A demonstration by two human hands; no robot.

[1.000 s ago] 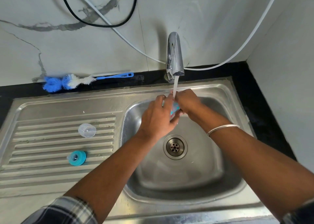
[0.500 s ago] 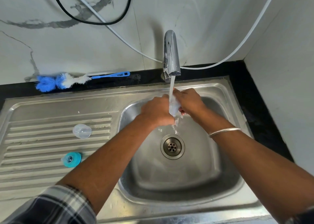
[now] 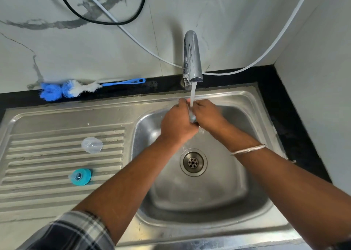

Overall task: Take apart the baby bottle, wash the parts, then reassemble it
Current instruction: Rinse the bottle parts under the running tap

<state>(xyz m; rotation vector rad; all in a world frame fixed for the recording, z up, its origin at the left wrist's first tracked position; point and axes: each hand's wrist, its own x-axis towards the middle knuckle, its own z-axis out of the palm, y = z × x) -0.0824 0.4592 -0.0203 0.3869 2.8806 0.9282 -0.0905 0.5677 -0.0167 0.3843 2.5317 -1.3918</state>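
I see the bottle [image 3: 192, 117] clamped between both hands under the tap [image 3: 192, 60], left hand [image 3: 177, 125] and right hand [image 3: 208, 116] fingers pressed together around it; its long axis I cannot tell.

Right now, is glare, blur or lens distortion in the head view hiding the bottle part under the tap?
Head view: sharp overall, evenly lit; soft glare on the sink basin and tap, none blocking. Wide-angle bending curves the counter edges. The part is hidden mainly by the left hand and right hand and the water stream, not blur.
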